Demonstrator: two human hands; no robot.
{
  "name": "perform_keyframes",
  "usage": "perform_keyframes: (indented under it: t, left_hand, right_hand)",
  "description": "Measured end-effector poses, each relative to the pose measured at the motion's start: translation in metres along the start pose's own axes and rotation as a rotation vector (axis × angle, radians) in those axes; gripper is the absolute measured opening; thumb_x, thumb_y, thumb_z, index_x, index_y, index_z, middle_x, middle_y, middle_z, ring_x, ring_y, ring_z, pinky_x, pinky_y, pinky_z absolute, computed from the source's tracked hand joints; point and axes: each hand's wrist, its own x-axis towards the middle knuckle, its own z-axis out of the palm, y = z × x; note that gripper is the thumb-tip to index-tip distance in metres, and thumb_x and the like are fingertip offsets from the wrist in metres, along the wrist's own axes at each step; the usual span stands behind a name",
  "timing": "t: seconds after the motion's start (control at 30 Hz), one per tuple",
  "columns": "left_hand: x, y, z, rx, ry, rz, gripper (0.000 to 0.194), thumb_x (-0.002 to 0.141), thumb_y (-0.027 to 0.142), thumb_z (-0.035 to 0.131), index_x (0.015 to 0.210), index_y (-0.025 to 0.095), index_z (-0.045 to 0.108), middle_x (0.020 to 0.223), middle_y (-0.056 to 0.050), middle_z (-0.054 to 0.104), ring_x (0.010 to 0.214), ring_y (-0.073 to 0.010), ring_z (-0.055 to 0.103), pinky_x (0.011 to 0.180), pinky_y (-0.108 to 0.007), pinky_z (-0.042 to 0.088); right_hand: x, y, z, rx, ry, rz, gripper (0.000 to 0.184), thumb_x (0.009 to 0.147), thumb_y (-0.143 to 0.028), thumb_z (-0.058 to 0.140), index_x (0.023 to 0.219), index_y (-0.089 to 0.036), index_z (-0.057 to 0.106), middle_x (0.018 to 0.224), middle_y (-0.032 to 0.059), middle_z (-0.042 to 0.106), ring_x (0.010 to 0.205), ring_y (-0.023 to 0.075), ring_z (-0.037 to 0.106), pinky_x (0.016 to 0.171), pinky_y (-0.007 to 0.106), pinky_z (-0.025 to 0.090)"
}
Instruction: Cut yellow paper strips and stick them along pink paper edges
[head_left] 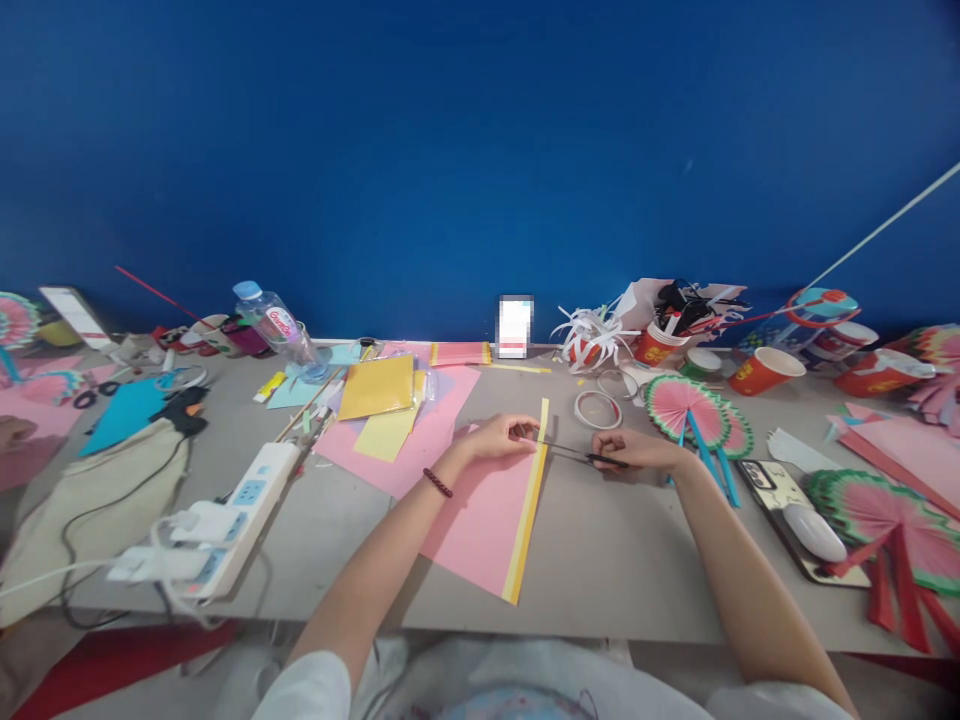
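Observation:
My right hand (pixel 630 450) is closed round the handles of a pair of scissors (pixel 566 449), whose blades point left across a yellow strip. My left hand (pixel 506 436) pinches a pink sheet of paper (pixel 480 520) near its upper right edge. Along that edge runs the yellow strip (pixel 526 530), its far end sticking up past the sheet beyond the blades. A roll of clear tape (pixel 598 410) lies just behind my right hand. Folded pink and green paper fans (pixel 688 410) with blue sticks lie beside my right wrist.
A white power strip (pixel 251 515) with plugs stands on the left. Yellow paper packs (pixel 377 388) lie on a larger pink sheet. Paper cups (pixel 766 372) stand at the back right. A phone with a mouse (pixel 814 532) on it lies right. Another person's hand (pixel 13 433) shows far left.

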Motion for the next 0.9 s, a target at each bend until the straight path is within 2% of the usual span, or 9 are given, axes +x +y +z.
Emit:
perform_keyframes:
  t: [0.3, 0.9]
  left_hand:
    - [-0.0013, 0.0066, 0.0, 0.012, 0.0, -0.02, 0.039, 0.074, 0.031, 0.066, 0.109, 0.015, 0.064, 0.091, -0.004, 0.062, 0.08, -0.0145, 0.054, 0.075, -0.026, 0.043]
    - [-0.0005, 0.0046, 0.001, 0.012, 0.0, -0.019, 0.038, 0.074, 0.03, 0.066, 0.109, 0.016, 0.064, 0.091, -0.003, 0.063, 0.08, -0.0145, 0.055, 0.074, -0.026, 0.043]
  right_hand:
    - [-0.0005, -0.0001, -0.0001, -0.024, -0.011, -0.009, 0.042, 0.072, -0.055, 0.067, 0.073, -0.018, 0.049, 0.058, -0.0017, 0.054, 0.05, 0.0072, 0.041, 0.042, 0.019, 0.022]
    - [-0.0003, -0.0001, -0.0004, -0.028, -0.017, 0.02, 0.045, 0.068, -0.058, 0.068, 0.073, -0.017, 0.051, 0.061, -0.0006, 0.056, 0.053, 0.0086, 0.045, 0.045, 0.02, 0.027]
